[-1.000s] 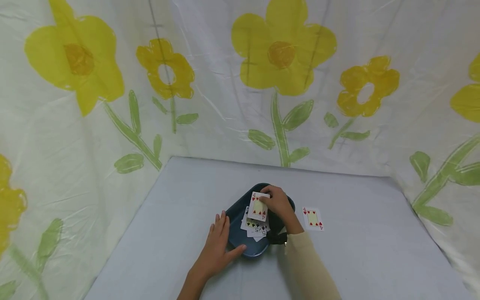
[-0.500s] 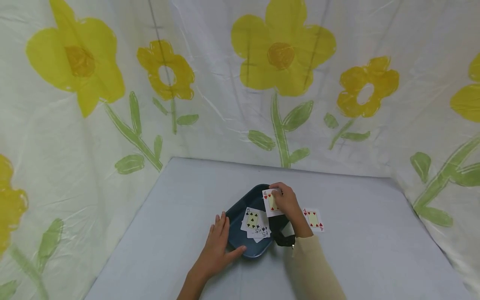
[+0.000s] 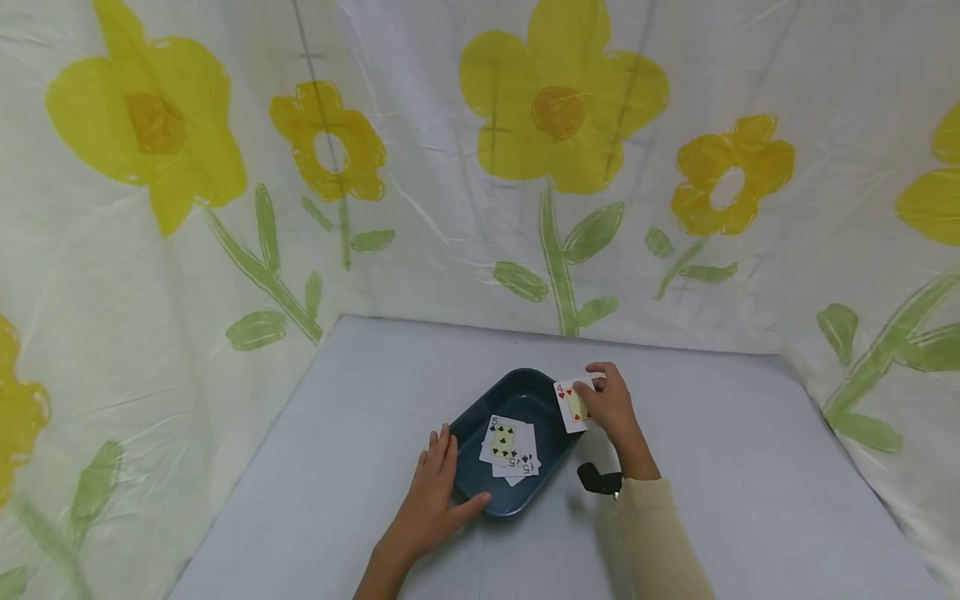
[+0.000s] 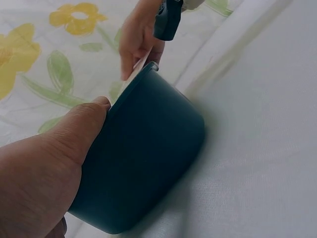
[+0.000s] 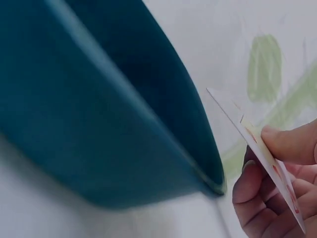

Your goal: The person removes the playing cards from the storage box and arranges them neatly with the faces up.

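A dark blue box [image 3: 525, 383] with a rounded rim stands on the table, holding several playing cards, with a five of clubs [image 3: 502, 442] on top. My left hand [image 3: 427, 500] rests at its near left corner, fingers straight along the side and thumb at the rim [image 4: 79, 124]. Just past the right rim, my right hand [image 3: 611, 408] pinches a four of hearts [image 3: 572, 407] between thumb and fingers. In the right wrist view this card [image 5: 267, 158] is tilted, seen nearly edge-on, beside the end of the box [image 5: 124, 163].
A pale cloth covers the table [image 3: 360, 400]. Behind it hangs a white curtain [image 3: 435, 250] printed with yellow flowers. A dark camera mount [image 3: 598, 479] sits at my right wrist, by a cream sleeve [image 3: 660, 533].
My right hand has carried the four of hearts from above the cards in the box rightward past the rim. It now covers where another four of hearts lay on the table. My left hand has stayed.
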A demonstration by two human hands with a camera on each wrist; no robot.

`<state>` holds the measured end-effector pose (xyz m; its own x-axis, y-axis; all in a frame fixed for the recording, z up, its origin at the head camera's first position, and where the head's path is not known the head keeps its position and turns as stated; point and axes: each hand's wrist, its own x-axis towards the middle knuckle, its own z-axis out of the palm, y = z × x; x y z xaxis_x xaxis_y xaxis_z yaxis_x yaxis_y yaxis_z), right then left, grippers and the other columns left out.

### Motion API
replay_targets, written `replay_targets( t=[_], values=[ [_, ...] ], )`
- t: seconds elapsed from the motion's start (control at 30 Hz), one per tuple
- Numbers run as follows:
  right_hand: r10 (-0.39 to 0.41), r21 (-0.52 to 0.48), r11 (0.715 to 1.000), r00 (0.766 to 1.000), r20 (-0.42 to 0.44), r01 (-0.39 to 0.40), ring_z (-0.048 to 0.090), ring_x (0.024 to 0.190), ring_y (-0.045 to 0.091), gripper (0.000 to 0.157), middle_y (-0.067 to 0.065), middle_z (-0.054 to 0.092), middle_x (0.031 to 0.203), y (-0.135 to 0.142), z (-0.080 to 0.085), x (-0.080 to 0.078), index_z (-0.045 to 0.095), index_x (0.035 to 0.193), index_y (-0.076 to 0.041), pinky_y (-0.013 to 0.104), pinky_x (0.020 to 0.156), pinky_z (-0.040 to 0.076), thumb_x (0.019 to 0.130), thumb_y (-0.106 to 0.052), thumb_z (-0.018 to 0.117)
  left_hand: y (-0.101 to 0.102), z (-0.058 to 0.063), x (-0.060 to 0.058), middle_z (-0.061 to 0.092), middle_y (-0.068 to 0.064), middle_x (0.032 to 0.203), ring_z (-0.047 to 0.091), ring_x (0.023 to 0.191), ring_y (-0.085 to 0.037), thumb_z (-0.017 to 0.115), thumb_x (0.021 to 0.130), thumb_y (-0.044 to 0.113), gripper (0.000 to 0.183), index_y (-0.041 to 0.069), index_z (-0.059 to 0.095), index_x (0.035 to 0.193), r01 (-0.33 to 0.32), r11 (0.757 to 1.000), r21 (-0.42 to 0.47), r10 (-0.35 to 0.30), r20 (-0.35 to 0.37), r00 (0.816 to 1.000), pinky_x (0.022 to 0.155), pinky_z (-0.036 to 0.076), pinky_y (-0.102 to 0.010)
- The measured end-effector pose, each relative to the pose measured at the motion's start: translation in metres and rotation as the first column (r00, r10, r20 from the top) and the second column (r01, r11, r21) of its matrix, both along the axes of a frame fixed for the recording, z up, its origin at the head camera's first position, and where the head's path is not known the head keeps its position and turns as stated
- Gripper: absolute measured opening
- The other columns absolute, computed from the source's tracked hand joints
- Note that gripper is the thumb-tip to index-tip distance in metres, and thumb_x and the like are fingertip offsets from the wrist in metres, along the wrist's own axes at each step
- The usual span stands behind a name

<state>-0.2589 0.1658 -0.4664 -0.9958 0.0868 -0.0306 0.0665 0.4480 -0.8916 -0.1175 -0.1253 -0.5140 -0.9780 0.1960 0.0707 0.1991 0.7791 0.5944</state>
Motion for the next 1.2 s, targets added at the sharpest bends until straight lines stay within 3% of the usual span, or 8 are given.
replay_targets(
  t=[0.4,0.67,0.83,1.07,1.2],
  values=[
    [-0.182,0.044,0.983,0.983,0.026,0.180,0.062,0.089,0.029,0.044,0.030,0.062,0.121,0.049,-0.013,0.005,0.051,0.135,0.002,0.025,0.064,0.047,0.099,-0.022,0.063,-0.003,0.002,0.000,0.004,-0.014,0.167,-0.001,0.152,-0.033,0.067,0.088,0.060,0.103,-0.004,0.023,0.157,-0.008,1.000,-0.008,0.008,-0.007,1.000,0.118,0.012,-0.055],
    [-0.272,0.076,0.960,0.962,0.025,0.269,0.056,0.100,0.035,0.044,0.031,0.058,0.121,0.078,-0.030,0.015,0.051,0.134,0.005,0.037,0.074,0.048,0.099,-0.019,0.062,-0.004,0.003,0.000,0.003,-0.014,0.167,-0.001,0.152,-0.033,0.067,0.089,0.058,0.102,-0.004,0.023,0.157,0.005,1.000,-0.001,-0.005,-0.002,1.000,0.118,0.011,-0.055],
    [-0.296,0.094,0.952,0.955,0.029,0.292,0.053,0.103,0.037,0.044,0.031,0.056,0.122,0.093,-0.038,0.016,0.051,0.133,0.006,0.043,0.078,0.046,0.099,-0.020,0.063,-0.004,0.002,0.000,0.005,-0.015,0.167,0.000,0.152,-0.035,0.067,0.089,0.059,0.102,-0.005,0.023,0.156,0.007,1.000,0.003,-0.007,-0.010,1.000,0.118,0.012,-0.056],
    [-0.314,0.142,0.941,0.949,0.038,0.306,0.055,0.091,0.032,0.042,0.026,0.057,0.112,0.116,-0.045,0.021,0.053,0.132,0.006,0.034,0.065,0.046,0.098,-0.018,0.064,-0.001,0.000,-0.001,0.004,-0.014,0.167,-0.002,0.152,-0.031,0.068,0.089,0.059,0.103,-0.003,0.022,0.157,0.009,1.000,0.009,-0.009,0.003,1.000,0.119,0.011,-0.054],
    [-0.313,0.188,0.935,0.949,0.028,0.302,0.054,0.088,0.032,0.040,0.024,0.056,0.107,0.125,-0.051,0.024,0.053,0.129,0.006,0.034,0.064,0.045,0.098,-0.016,0.063,0.000,-0.002,0.000,0.004,-0.014,0.167,-0.002,0.152,-0.031,0.068,0.088,0.059,0.104,-0.003,0.022,0.157,-0.001,1.000,0.001,0.001,0.005,1.000,0.119,0.012,-0.054]
  ],
)
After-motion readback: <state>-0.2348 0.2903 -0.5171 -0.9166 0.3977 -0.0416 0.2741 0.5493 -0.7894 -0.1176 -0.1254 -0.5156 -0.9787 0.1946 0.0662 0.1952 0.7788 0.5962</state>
